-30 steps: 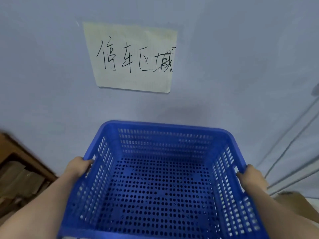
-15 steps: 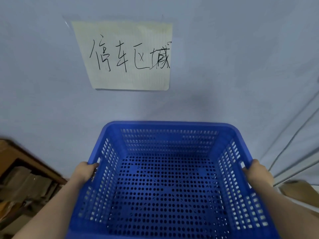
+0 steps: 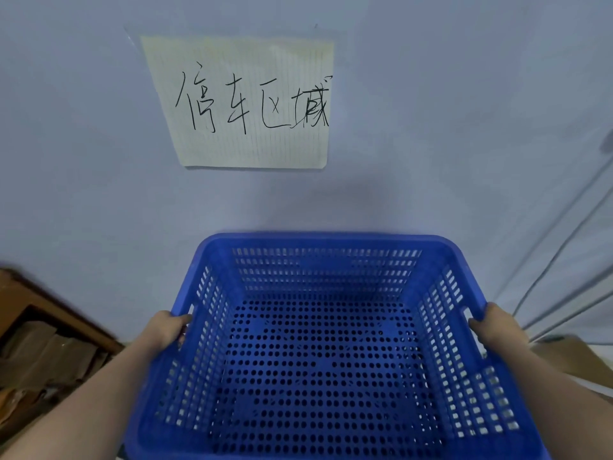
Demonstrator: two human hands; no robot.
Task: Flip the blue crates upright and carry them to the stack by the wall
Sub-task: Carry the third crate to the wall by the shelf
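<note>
A blue perforated plastic crate is upright, mouth up and empty, filling the lower middle of the head view close to the pale wall. My left hand grips the crate's left rim at its handle slot. My right hand grips the right rim the same way. Whatever lies under the crate is hidden by it, and no stack of crates shows.
A paper sign with handwritten characters is stuck to the wall above the crate. A brown wooden shelf with cardboard stands at the lower left. Cables run down the wall at the right, above a cardboard box.
The crate in both hands has come closer to the wall and shifted slightly right in view. The sign has grown larger. My grip on both rims is the same.
</note>
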